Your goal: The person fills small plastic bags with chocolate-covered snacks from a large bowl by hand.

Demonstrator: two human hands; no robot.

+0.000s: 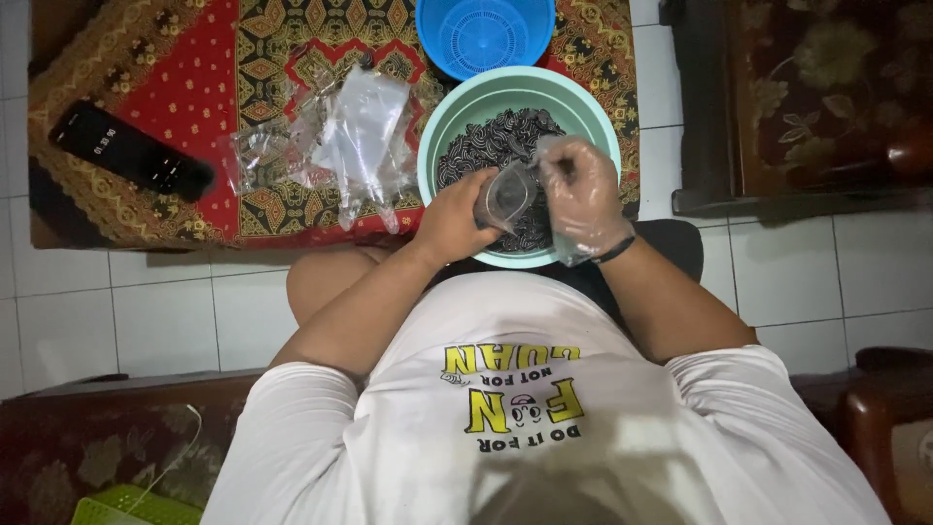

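My left hand (455,219) is bare and grips a small clear plastic pouch (505,194) holding some dark contents, just over the near rim of a mint-green bowl (457,107). The bowl is full of small dark pieces (496,141). My right hand (581,194) wears a thin clear plastic glove and pinches the pouch's open top from the right. Both hands meet above the bowl's near side.
A heap of clear plastic bags (340,146) lies left of the bowl on a red patterned cloth (185,87). A blue perforated basket (484,34) stands behind the bowl. A black phone (126,151) rests at the cloth's left. Dark wooden furniture (797,97) stands to the right on white tiles.
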